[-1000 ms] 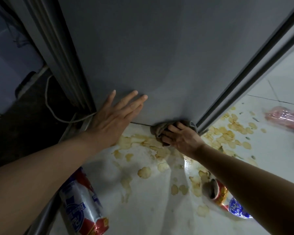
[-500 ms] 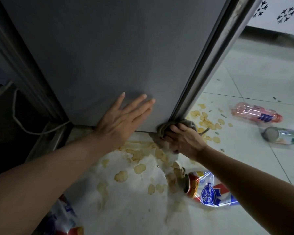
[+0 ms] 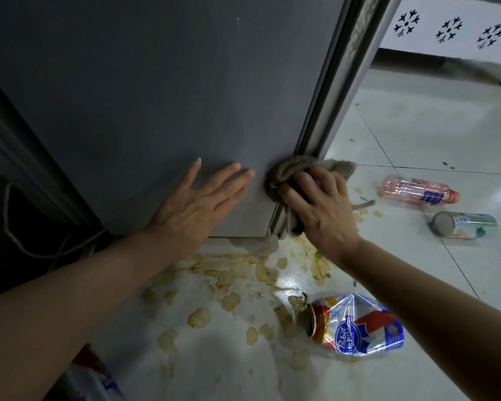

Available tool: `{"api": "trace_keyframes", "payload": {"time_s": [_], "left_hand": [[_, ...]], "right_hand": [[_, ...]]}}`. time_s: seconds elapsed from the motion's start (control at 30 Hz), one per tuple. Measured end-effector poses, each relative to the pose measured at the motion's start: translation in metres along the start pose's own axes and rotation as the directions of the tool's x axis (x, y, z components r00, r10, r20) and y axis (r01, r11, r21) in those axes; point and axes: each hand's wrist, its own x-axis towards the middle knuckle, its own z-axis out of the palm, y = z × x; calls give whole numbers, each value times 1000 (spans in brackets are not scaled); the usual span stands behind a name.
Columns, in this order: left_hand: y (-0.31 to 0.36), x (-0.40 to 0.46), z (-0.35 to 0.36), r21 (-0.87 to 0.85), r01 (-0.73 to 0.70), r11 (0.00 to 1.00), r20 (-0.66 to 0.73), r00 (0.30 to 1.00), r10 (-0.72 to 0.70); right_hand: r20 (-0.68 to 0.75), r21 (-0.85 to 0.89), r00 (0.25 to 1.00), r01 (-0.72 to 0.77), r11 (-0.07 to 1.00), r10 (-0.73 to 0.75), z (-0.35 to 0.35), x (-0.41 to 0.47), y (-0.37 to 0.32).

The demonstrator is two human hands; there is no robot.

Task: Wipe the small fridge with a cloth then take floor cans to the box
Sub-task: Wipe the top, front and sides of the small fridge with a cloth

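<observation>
At fridge [image 3: 156, 96] bottom right corner, brown bunched cloth [image 3: 284, 172] pressed on door edge, w/ right hand [image 3: 318, 209] grip curled round it. Left hand [image 3: 194, 206] flat on door, fingers straight, holding nothing. Crushed can [image 3: 356, 328] on stained floor [image 3: 417, 134], near front edge.

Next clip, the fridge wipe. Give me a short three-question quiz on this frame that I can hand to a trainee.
1. True or false: the left hand lies flat on the fridge side with its fingers straight.
2. Which hand holds the cloth? A) left B) right C) both
3. Fill in: the crushed can nearest the person lies on the ____.

Key
1. True.
2. B: the right hand grips the cloth against the fridge's lower front corner.
3. Floor, beside the brown spill. A green can and a pink bottle also lie there, farther right.
</observation>
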Motion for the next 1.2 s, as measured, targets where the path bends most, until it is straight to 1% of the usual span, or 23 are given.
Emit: {"api": "trace_keyframes", "payload": {"time_s": [0.07, 0.13, 0.17, 0.27, 0.37, 0.43, 0.47, 0.5, 0.57, 0.6, 0.63, 0.7, 0.77, 0.83, 0.87, 0.9, 0.93, 0.97, 1.0, 1.03, 1.07, 1.13, 1.2], "left_hand": [[1, -1, 6, -1, -5, 1000, -74, 997, 4], [4, -2, 13, -7, 7, 1000, -132, 991, -8], [5, -2, 16, 1, 18, 1000, -145, 989, -18], [6, 1, 16, 22, 39, 999, -98, 995, -36], [6, 1, 5, 36, 50, 998, -25, 998, -49], [5, 0, -6, 68, 39, 997, 24, 999, -40], [6, -1, -12, 72, 33, 997, 44, 998, -36], [7, -1, -19, 59, 33, 998, 62, 997, -36], [9, 0, -30, 21, 42, 999, 100, 994, -44], [11, 0, -34, 6, 48, 999, 115, 992, -48], [13, 1, -37, -14, 57, 998, 126, 991, -55], [18, 3, -41, -51, 79, 996, 149, 986, -70], [22, 6, -44, -57, 72, 996, 155, 986, -62], [25, 11, -46, -64, 56, 996, 142, 989, -47], [26, 14, -47, -71, 52, 996, 130, 991, -42], [27, 17, -47, -74, 45, 996, 117, 992, -36], [28, 19, -46, -75, 36, 997, 109, 994, -28], [29, 22, -45, -76, 28, 997, 103, 994, -21], [29, 24, -44, -77, 21, 997, 100, 995, -14], [29, 26, -44, -74, 13, 997, 94, 996, -6], [29, 28, -44, -64, 4, 998, 80, 997, 1], [25, 30, -42, -22, -17, 1000, 12, 1000, 17], [21, 33, -39, 26, -31, 999, -60, 998, 32]], "right_hand": [[85, 17, 995, 44, 999, -46, 22, -15, -14], [228, 11, 968, 109, 994, -108, 43, -33, -27], [289, 37, 952, 94, 995, -101, 51, -39, -32], [416, 83, 906, 42, 996, -73, 63, -48, -41], [475, 111, 873, 65, 992, -111, 56, -44, -41], [536, 195, 829, 62, 979, -159, 53, -43, -41], [565, 245, 811, 8, 970, -149, 49, -46, -42], [576, 282, 812, -86, 956, -97, 43, -50, -43], [499, 357, 860, -319, 878, 109, 29, -60, -43], [454, 412, 860, -434, 801, 232, 22, -65, -41], [442, 467, 824, -549, 694, 355, 16, -67, -38], [494, 537, 668, -738, 409, 556, 8, -67, -29], [558, 569, 461, -818, 86, 690, 7, -60, -22], [617, 582, 260, -786, -209, 743, 13, -54, -19], [660, 583, 182, -737, -343, 729, 19, -50, -19], [717, 575, 131, -667, -474, 684, 26, -46, -21], [778, 555, 117, -589, -588, 617, 32, -41, -25], [827, 524, 131, -533, -665, 547, 38, -37, -29], [853, 503, 168, -519, -691, 495, 44, -35, -35], [853, 507, 216, -559, -655, 476, 49, -34, -40], [835, 530, 269, -632, -566, 481, 54, -35, -43], [773, 570, 365, -759, -315, 519, 64, -40, -46], [722, 541, 404, -836, -93, 561, 73, -43, -43]]}}
